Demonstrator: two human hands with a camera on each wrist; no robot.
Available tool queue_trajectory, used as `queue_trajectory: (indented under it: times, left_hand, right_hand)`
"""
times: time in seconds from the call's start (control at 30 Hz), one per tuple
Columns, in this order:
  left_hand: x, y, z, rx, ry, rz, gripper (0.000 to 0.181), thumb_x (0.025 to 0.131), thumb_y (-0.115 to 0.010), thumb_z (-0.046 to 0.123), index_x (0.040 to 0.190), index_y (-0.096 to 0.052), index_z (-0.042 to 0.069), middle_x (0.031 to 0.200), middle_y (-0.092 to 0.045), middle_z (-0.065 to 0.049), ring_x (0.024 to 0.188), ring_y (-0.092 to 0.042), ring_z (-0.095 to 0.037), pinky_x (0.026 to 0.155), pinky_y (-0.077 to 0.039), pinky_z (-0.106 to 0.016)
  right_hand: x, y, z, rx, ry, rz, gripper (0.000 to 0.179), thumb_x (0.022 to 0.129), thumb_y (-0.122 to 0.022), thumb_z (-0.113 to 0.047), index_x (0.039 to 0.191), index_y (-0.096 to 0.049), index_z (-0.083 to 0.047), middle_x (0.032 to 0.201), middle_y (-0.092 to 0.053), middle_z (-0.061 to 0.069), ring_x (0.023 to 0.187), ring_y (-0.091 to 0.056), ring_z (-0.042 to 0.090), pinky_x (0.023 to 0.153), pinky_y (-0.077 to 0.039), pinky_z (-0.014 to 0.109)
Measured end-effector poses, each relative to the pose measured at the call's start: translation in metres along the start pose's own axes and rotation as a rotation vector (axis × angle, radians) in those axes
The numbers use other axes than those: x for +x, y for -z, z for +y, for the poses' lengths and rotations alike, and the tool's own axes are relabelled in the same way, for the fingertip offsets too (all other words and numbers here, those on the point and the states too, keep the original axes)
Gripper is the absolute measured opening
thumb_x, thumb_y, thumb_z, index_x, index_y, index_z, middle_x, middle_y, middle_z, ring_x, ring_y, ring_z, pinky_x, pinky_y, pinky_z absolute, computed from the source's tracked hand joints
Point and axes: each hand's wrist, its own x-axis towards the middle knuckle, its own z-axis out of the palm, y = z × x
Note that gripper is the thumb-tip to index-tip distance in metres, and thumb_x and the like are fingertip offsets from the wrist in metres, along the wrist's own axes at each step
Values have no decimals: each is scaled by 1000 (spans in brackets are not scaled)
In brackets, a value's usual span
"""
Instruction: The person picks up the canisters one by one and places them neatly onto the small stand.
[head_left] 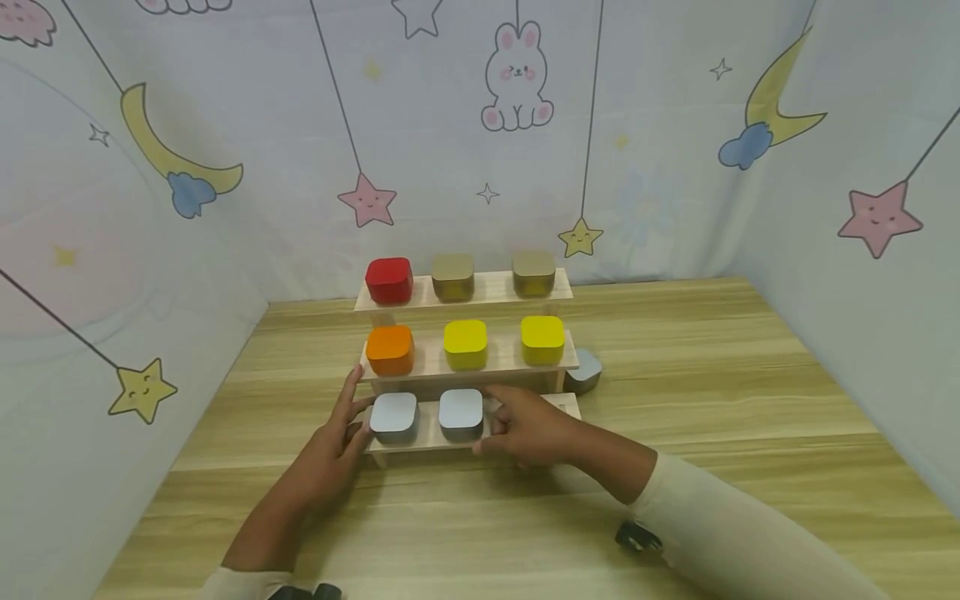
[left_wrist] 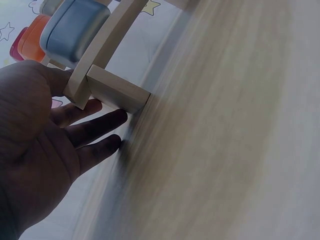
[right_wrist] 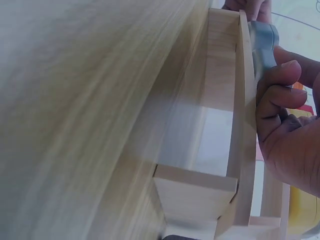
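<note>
A three-tier wooden rack (head_left: 427,433) holds small rounded-square boxes. On its lowest step are a left grey box (head_left: 394,415) and a second grey box (head_left: 461,412). My right hand (head_left: 525,425) holds the second one from its right side, index finger at the back corner and thumb near the front; its other fingers are curled in the right wrist view. At the rack's left end, my left hand (head_left: 333,450) touches the lowest step beside the left grey box. The left wrist view shows its fingers (left_wrist: 97,127) mostly straight, close to the rack's leg (left_wrist: 117,89).
An orange box (head_left: 390,350) and two yellow boxes (head_left: 466,344) stand on the middle step. The top step bears a red box (head_left: 389,281) and two gold boxes (head_left: 453,277). Another grey box (head_left: 585,372) lies on the table right of the rack. A patterned curtain (head_left: 465,150) closes off the back.
</note>
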Motion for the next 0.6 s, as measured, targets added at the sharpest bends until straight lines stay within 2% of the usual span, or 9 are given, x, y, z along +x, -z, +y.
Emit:
queue_trajectory:
  times: [0.27, 0.43, 0.6]
  left_hand:
    - [0, -1, -1, -3, 5, 5, 91, 118, -48, 17, 170, 17, 55, 173, -40, -25, 148, -57, -49, 124, -42, -67]
    - [0, 0, 0, -4, -7, 7, 91, 118, -50, 17, 171, 16, 51, 173, -41, -26, 147, -57, -49, 123, -43, -67]
    - [0, 0, 0, -3, -12, 5, 91, 118, -50, 18, 172, 16, 48, 172, -41, -26, 147, -58, -50, 123, -44, -66]
  right_hand:
    - [-16, 5, 7, -4, -16, 29, 94, 96, -87, -22, 171, -31, -6, 78, -66, 1, 46, -56, 14, 49, -51, 28]
    - [-31, 10, 6, 5, -7, 31, 100, 97, -85, -22, 173, -23, -1, 78, -67, 1, 46, -59, 14, 50, -52, 29]
    - [-48, 13, 6, 41, 0, 51, 99, 99, -83, -20, 173, -21, 1, 80, -65, 1, 47, -51, 11, 48, -47, 24]
